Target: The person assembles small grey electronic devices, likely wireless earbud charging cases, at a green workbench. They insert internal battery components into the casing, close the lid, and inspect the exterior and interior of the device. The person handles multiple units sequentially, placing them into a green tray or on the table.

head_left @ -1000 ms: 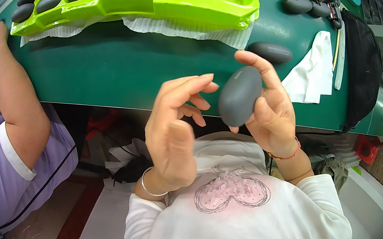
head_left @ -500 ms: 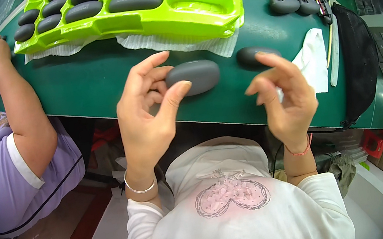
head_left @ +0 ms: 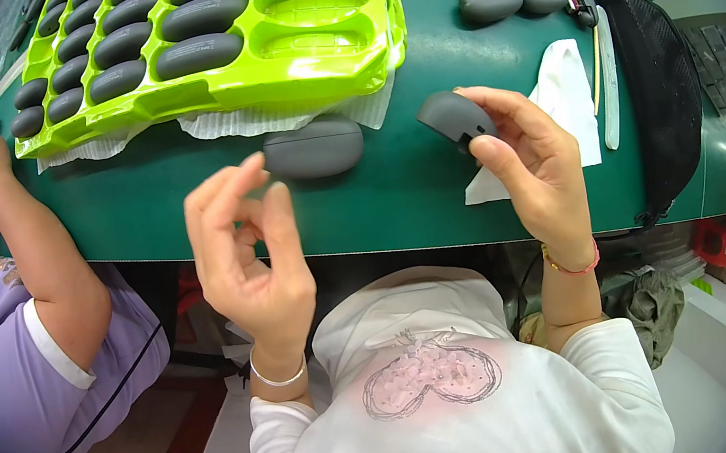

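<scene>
A dark grey rounded case [head_left: 314, 150] with a seam along its upper part lies on the green table in front of me. My left hand [head_left: 246, 246] is beside its left end, thumb and fingers apart with nothing between them. To the right, my right hand [head_left: 530, 160] pinches a dark grey curved shell [head_left: 452, 117] between thumb and fingers, tilted, with small openings in its lower edge. A white cloth [head_left: 565, 101] lies behind and beside my right hand.
A bright green moulded tray [head_left: 292, 87] holds rows of similar cases, with two bare hollows at its right. Several opened grey parts [head_left: 494, 3] sit at the back right. A black pouch [head_left: 659, 100] lies at the right. A co-worker's forearm [head_left: 45, 222] rests at the left.
My left hand has let go of the case, which now lies on the table. My right hand has taken hold of the grey shell and lifted it. The whole view has shifted slightly.
</scene>
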Motion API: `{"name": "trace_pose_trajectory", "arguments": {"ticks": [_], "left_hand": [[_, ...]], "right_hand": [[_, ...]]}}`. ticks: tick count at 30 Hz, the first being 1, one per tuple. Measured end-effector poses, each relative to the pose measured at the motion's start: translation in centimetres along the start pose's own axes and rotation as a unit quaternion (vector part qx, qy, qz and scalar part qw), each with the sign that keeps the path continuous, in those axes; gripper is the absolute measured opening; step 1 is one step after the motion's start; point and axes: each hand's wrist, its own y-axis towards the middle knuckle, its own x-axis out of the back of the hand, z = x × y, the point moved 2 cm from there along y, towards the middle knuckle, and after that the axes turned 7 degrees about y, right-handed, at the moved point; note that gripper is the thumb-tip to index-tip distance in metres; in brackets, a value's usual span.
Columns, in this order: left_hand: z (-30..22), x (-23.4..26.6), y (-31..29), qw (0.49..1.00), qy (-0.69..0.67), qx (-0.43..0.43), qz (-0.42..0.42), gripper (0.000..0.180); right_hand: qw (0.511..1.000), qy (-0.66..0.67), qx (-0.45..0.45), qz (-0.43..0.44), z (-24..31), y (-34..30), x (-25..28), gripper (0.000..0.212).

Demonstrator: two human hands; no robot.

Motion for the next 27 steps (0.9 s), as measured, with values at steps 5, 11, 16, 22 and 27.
{"name": "trace_pose_trajectory", "arguments": {"ticks": [5, 11, 16, 22, 27], "left_hand": [[-1.2, -1.3, -0.7, 0.993, -0.095, -0.001, 0.073, 0.029], [-2.5, -3.7, -1.0, 0.970, -0.174, -0.021, 0.170, 0.046], [-1.6, -5.5, -1.0, 0.983, 0.026, -0.141, 0.112, 0.038], [-2.6, -6.0, -1.1, 0.982, 0.065, -0.148, 0.095, 0.042], [-2.5, -4.9, -1.8, 0.987, 0.016, -0.147, 0.068, 0.035]], "right_hand": [[0.956, 0.238, -0.162, 0.064, 0.7, -1.0, -0.7, 0.031], [0.994, 0.063, -0.019, 0.086, 0.5, -1.1, -0.6, 0.031], [0.965, -0.198, 0.145, 0.094, 1.4, 1.2, 0.9, 0.035], [0.776, -0.543, 0.318, 0.037, 1.2, 7.8, 5.3, 0.040], [0.709, -0.601, 0.367, 0.034, -0.5, 9.2, 5.8, 0.039]]}}
